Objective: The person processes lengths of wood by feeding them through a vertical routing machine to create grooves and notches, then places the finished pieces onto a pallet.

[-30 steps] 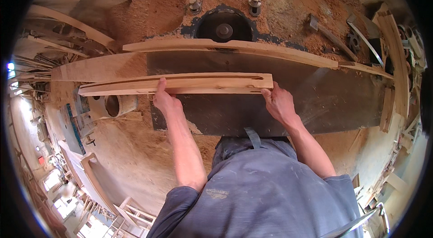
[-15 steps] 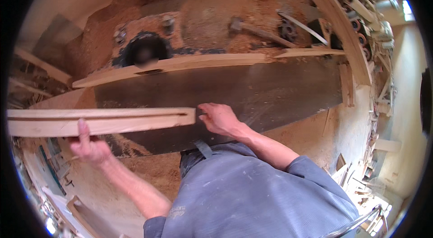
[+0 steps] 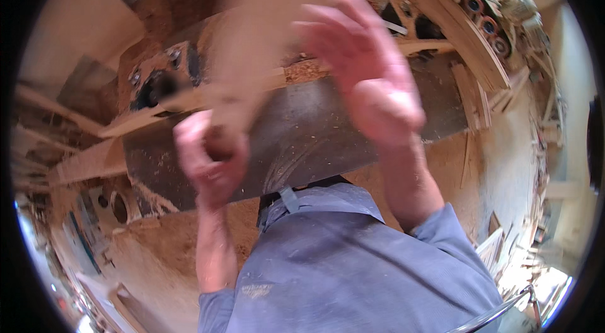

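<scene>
In the head view, the left hand (image 3: 213, 159) is holding its place at 9 o'clock, just off the middle, and its fingers are closing round the near end of a wooden board (image 3: 265, 36). The board is slanting away from that fist, running up between 12 and 1 o'clock to the top edge, and it is showing so blurred that its surface detail is not readable. The right hand (image 3: 375, 74) is hovering between 1 and 2 o'clock, its fingers stretching out nearly straight and pointing toward 11 o'clock, its palm facing the board and gripping nothing. Its fingertips are ending close beside the board's edge; whether they are touching it, I cannot tell.

Below both hands, a dark table (image 3: 309, 137) is spreading across the middle. A long strip of wood (image 3: 142, 117) is lying along the table's far edge, partly hiding behind the board, and a dark round disc (image 3: 165, 85) is sitting beyond the strip at 10 o'clock. At 2 o'clock a thick beam (image 3: 454, 24) is lying aslant, with small wheels (image 3: 488, 25) resting just past it. Sawdust (image 3: 167, 248) is covering the ground at 8 o'clock, and a short tube (image 3: 120, 205) is also showing there, nearer the table. The person's grey shirt (image 3: 353, 263) is filling 6 o'clock.
</scene>
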### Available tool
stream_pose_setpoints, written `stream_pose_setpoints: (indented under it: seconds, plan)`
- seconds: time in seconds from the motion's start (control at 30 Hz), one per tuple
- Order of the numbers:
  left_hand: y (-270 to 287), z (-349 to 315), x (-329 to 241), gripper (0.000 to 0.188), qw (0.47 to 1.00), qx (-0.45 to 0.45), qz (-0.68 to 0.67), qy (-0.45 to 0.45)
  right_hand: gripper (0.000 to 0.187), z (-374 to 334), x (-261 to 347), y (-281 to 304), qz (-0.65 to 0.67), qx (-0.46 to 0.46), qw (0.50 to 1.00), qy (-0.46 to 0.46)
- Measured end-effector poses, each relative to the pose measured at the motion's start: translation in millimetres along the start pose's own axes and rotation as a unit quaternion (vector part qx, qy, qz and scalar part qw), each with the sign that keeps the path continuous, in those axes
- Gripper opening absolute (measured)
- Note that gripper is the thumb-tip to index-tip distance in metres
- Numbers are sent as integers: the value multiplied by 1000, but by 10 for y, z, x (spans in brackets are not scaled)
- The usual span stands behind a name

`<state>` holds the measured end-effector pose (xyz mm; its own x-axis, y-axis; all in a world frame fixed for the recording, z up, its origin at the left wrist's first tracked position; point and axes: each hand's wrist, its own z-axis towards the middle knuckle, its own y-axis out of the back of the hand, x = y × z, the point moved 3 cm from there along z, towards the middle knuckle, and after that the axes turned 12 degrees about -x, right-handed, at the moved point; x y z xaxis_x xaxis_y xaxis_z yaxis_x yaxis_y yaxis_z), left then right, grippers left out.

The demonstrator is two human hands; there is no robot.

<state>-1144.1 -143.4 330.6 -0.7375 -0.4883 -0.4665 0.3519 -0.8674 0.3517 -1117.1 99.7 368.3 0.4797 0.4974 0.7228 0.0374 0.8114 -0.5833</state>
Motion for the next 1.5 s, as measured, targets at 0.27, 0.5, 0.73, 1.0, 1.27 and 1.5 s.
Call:
stream_pose_setpoints:
  seconds: [0.27, 0.5, 0.73, 1.0, 1.27, 1.5]
  plan:
    - [-1015, -1015, 139, 41, 946, 319, -1, -53, 42, -1071, -479, 2368, -51, -457, 844, -276]
    - [-1404, -1194, 553, 48, 930, 367, 20, 3, 30, -1334, -1107, 2908, -52, -543, 764, -346]
    - [-1879, -1142, 932, 64, 873, 456, 119, 125, 31, -750, -1401, 3226, -145, -511, 737, -417]
    - [-1969, -1189, 1010, 59, 845, 490, 111, 181, 34, -811, -1290, 3040, -220, -492, 698, -471]
    - [-1355, -1827, 184, 53, 830, 533, 48, 156, 29, -1993, -481, 2708, -183, -533, 617, -549]
    - [-1061, -1866, -45, 62, 893, 432, 32, 124, 17, -2371, -425, 2790, -109, -558, 629, -530]
